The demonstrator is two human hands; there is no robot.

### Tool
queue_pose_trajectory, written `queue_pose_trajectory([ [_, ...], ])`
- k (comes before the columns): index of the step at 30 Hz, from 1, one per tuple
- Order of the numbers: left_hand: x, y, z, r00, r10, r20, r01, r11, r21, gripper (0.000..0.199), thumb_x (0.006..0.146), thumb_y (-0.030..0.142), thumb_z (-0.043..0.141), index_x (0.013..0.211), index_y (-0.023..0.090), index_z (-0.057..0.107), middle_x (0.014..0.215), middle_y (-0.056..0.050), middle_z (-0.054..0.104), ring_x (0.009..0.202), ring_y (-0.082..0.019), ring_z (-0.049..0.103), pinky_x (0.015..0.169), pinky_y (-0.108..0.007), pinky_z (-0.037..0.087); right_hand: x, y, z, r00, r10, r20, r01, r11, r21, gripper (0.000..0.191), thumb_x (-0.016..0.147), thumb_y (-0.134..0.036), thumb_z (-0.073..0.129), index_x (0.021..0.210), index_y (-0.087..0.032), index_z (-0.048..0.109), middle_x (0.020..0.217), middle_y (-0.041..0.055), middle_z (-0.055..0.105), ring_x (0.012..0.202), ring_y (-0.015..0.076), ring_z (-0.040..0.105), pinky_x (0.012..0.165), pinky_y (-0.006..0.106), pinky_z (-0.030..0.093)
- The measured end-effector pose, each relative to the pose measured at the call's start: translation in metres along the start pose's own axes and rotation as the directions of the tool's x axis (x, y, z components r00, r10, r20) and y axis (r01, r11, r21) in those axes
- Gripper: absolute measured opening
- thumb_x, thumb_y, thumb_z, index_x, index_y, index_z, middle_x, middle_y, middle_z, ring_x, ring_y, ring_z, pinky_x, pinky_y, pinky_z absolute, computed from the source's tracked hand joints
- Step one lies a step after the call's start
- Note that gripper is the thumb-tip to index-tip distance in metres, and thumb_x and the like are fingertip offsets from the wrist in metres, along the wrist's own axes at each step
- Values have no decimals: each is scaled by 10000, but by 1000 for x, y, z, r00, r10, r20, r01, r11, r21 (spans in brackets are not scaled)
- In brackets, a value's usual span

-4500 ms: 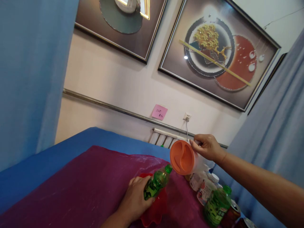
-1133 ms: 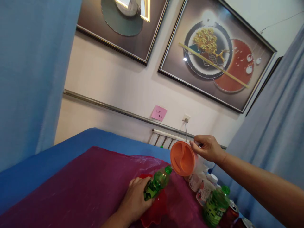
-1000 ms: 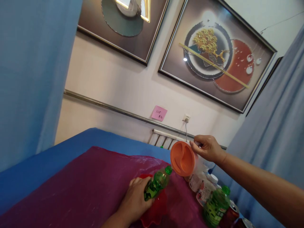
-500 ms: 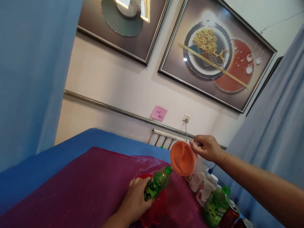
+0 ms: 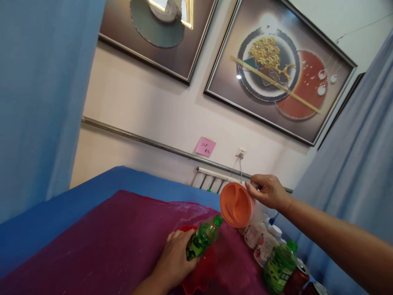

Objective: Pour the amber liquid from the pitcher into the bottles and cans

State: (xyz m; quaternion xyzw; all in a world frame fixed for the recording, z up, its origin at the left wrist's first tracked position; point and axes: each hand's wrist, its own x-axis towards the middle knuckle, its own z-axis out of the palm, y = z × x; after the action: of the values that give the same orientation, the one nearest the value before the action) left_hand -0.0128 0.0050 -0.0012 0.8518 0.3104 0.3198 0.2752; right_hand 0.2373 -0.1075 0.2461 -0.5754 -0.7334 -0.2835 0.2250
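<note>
My left hand [image 5: 177, 255] is wrapped round a green plastic bottle [image 5: 202, 238], tilted with its mouth up and to the right. Beneath the bottle lies a red dish with a wavy rim [image 5: 201, 272], partly covered by the hand. My right hand [image 5: 270, 191] grips the handle of a clear pitcher with an orange lid [image 5: 236, 205]. The pitcher is tipped so that its lid faces me, close beside the bottle's mouth. Its clear body is mostly hidden behind the lid; whether liquid flows, I cannot tell.
To the right stand a second green bottle [image 5: 280, 266], white labelled bottles [image 5: 266, 246] and drink cans [image 5: 299, 276]. A purple-red plastic sheet [image 5: 101, 241] covers part of the blue bed [image 5: 132, 180]. Blue curtains [image 5: 46, 98] hang at both sides, with a metal rail [image 5: 147, 141] along the wall.
</note>
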Motion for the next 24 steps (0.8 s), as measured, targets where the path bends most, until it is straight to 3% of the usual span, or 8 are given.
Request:
queue_pose_trajectory([
  [24,-1,8,-5,1000,-2,16,2,1000,-7,490,715,258,733,1200,264,663,1122,-60,719,1083,-283,612,1013,-416,386,0,-1,0,1000,-7,20,7,1000,-11,403,897,-355,530,566,-219,345,508,-52,366,470,89,329,496,243,248],
])
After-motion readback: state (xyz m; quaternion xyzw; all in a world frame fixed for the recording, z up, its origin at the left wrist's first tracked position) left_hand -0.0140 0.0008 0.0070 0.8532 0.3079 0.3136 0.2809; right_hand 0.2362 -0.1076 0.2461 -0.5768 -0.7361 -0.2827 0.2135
